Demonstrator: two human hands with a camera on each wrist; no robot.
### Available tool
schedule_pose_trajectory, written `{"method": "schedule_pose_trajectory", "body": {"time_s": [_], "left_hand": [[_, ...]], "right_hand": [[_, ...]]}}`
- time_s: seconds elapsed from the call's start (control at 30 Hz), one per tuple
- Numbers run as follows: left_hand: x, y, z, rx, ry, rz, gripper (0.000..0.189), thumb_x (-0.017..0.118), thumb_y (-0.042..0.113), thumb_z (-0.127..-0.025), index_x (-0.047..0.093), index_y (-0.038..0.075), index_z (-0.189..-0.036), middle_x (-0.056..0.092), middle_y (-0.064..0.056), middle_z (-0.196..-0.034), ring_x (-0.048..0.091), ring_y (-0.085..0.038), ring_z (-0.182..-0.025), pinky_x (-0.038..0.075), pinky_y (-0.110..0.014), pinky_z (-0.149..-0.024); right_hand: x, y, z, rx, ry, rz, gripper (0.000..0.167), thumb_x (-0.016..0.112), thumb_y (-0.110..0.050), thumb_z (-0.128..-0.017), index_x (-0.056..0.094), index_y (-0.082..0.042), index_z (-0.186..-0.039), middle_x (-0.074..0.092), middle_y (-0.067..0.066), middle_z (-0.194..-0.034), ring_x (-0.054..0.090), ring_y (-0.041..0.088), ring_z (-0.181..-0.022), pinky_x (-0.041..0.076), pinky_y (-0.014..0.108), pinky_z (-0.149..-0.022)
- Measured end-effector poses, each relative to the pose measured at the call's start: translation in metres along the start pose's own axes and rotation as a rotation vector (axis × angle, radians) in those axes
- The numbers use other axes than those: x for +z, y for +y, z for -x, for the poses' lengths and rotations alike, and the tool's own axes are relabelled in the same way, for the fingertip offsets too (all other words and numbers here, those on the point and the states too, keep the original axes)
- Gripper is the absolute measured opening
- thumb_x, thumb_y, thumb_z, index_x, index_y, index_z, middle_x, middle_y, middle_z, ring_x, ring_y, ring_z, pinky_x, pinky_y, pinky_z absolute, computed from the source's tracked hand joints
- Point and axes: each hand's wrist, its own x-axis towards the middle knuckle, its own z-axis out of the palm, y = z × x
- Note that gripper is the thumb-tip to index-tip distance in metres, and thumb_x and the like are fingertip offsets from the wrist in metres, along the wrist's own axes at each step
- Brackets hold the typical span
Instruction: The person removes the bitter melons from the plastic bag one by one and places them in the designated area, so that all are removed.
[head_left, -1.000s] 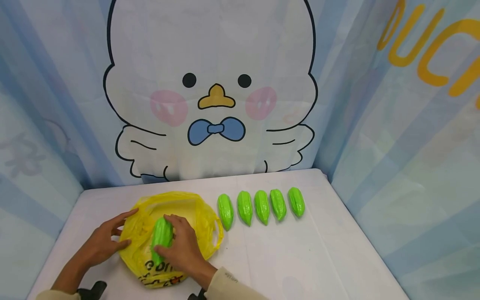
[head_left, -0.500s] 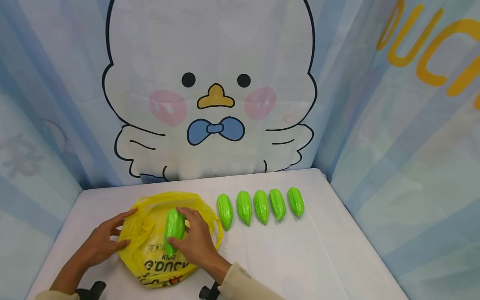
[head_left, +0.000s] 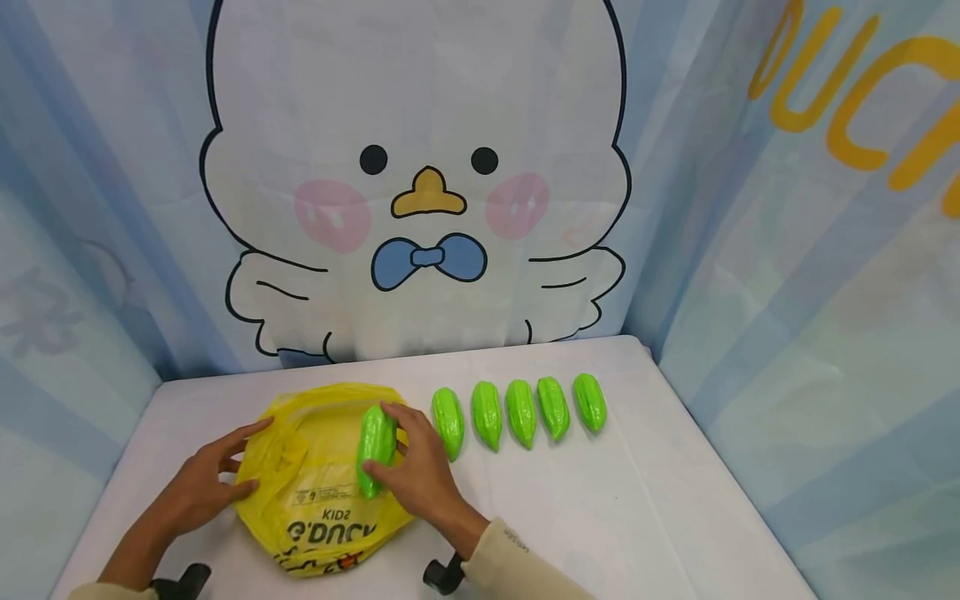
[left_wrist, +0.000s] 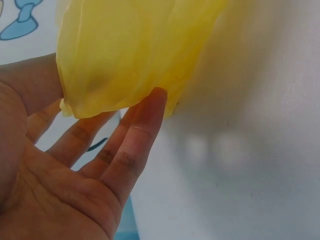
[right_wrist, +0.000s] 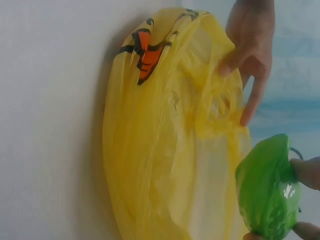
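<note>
My right hand [head_left: 427, 467] holds a glossy green ridged fruit [head_left: 377, 450], pointed at one end, between its thumb and fingers. The fruit is over the right part of a yellow plastic bag [head_left: 330, 479] with a printed duck design. From the right wrist view, the fruit [right_wrist: 270, 185] appears beside the bag [right_wrist: 145, 125], with only my right fingertips around it. At the bag's left side my left hand [head_left: 202, 483] rests with spread fingers. In the left wrist view, the fingers of that hand [left_wrist: 80, 180] touch the yellow plastic, their bend slight.
Several matching green fruits [head_left: 521, 414] stand in a row right of the bag on the white table [head_left: 600, 517]. Curtains with a cartoon duck [head_left: 427, 100] enclose the table at the back and sides.
My right hand has moved right and slightly away from me with the green fruit, from the bag's middle toward its right side, uncovering the printed lettering. My left hand stays at the bag.
</note>
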Motion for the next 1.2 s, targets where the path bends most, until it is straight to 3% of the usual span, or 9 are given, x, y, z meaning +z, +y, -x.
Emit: {"method": "schedule_pose_trajectory", "body": {"time_s": [0.47, 0.77, 1.0, 1.2], "left_hand": [[0.0, 0.0, 0.0, 0.011, -0.009, 0.009, 0.095, 0.084, 0.014, -0.089, 0.031, 0.015, -0.168, 0.042, -0.037, -0.157, 0.064, -0.038, -0.108, 0.062, -0.054, -0.092], [0.003, 0.0, -0.002, 0.009, -0.012, 0.016, 0.096, 0.084, 0.014, -0.089, 0.03, 0.015, -0.168, 0.041, -0.037, -0.157, 0.064, -0.038, -0.108, 0.062, -0.053, -0.092], [0.004, 0.001, -0.002, 0.011, -0.005, 0.012, 0.096, 0.084, 0.014, -0.088, 0.032, 0.016, -0.168, 0.04, -0.036, -0.159, 0.063, -0.038, -0.108, 0.062, -0.053, -0.092], [0.003, 0.001, -0.003, 0.013, -0.013, 0.011, 0.095, 0.084, 0.014, -0.089, 0.031, 0.016, -0.168, 0.037, -0.037, -0.16, 0.063, -0.04, -0.109, 0.062, -0.054, -0.092]], "right_hand": [[-0.037, 0.011, -0.002, -0.018, 0.074, 0.005, 0.083, 0.086, -0.009, -0.088, 0.047, -0.021, -0.159, 0.043, 0.006, -0.165, 0.054, 0.028, -0.145, 0.053, 0.033, -0.112], [-0.059, 0.015, -0.007, -0.006, 0.122, 0.026, 0.081, 0.087, -0.012, -0.088, 0.049, -0.022, -0.159, 0.045, 0.005, -0.164, 0.055, 0.03, -0.144, 0.054, 0.044, -0.112], [-0.074, 0.02, -0.009, -0.004, 0.158, 0.051, 0.081, 0.086, -0.01, -0.088, 0.049, -0.023, -0.159, 0.044, 0.006, -0.165, 0.055, 0.03, -0.144, 0.055, 0.039, -0.11], [-0.089, 0.023, -0.01, 0.01, 0.182, 0.089, 0.081, 0.087, -0.01, -0.087, 0.05, -0.023, -0.158, 0.046, 0.007, -0.164, 0.055, 0.032, -0.144, 0.054, 0.043, -0.111]]}}
